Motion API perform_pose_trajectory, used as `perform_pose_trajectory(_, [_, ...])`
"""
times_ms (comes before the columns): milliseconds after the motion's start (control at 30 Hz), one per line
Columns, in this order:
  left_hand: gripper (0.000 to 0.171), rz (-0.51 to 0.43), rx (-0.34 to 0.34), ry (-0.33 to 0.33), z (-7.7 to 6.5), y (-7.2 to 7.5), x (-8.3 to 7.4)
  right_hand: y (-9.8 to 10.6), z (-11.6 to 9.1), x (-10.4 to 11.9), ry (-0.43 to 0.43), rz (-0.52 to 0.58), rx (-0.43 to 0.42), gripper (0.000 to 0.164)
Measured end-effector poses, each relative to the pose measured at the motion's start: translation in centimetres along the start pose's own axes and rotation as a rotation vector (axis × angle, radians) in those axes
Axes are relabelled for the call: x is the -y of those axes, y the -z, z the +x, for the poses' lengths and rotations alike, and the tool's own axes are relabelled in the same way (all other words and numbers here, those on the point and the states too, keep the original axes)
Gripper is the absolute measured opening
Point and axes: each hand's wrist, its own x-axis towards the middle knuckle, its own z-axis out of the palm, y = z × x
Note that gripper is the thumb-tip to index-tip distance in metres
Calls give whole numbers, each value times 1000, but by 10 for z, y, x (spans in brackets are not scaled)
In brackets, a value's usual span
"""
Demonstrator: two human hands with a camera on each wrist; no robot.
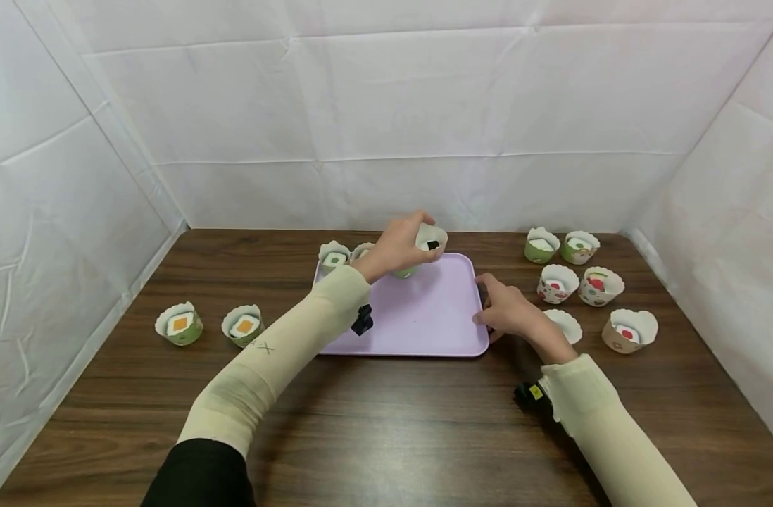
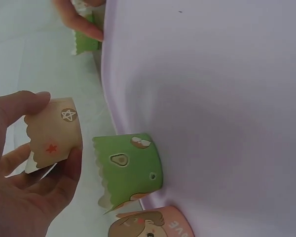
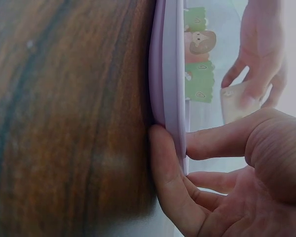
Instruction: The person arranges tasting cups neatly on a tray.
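My left hand [image 1: 396, 243] grips a beige paper baking cup [image 2: 54, 133] printed with stars, raised above the far side of the lilac tray [image 1: 424, 317]. A black patch shows on the white filling inside this cup in the head view. Below it on the tray's far edge stand a green avocado-print cup [image 2: 128, 168], a pink cup with a girl's face [image 2: 153, 224] and another green cup [image 1: 334, 258]. My right hand [image 1: 510, 306] pinches the tray's right rim, thumb on the upper side and a finger at the underside, as the right wrist view shows.
Left of the tray stand two green cups [image 1: 179, 324] [image 1: 243, 326] with orange squares inside. To the right are several more: green cups [image 1: 541, 245] at the back, red-and-white ones [image 1: 557, 284] in the middle, a beige one [image 1: 629, 331] in front. White sheets [image 1: 393, 105] surround the wooden table [image 1: 386, 436].
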Motion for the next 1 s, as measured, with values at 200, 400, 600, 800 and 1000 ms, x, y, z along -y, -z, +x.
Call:
perform_pose_trajectory(200, [59, 31, 1, -24, 9, -14, -2, 0, -2, -1, 1, 0, -2, 79])
perform_pose_trajectory(400, [56, 46, -13, -28, 10, -19, -8, 0, -1, -1, -3, 8, 4, 79])
perform_pose_trajectory(600, [54, 95, 20, -2, 14, -24, -7, 1, 0, -2, 1, 4, 2, 78])
perform_pose_trajectory(800, [59, 148, 64, 68, 16, -31, -7, 0, 0, -2, -4, 15, 9, 78])
perform_pose_trajectory(1000, [57, 197, 57, 62, 16, -35, -7, 0, 1, -2, -7, 12, 6, 78])
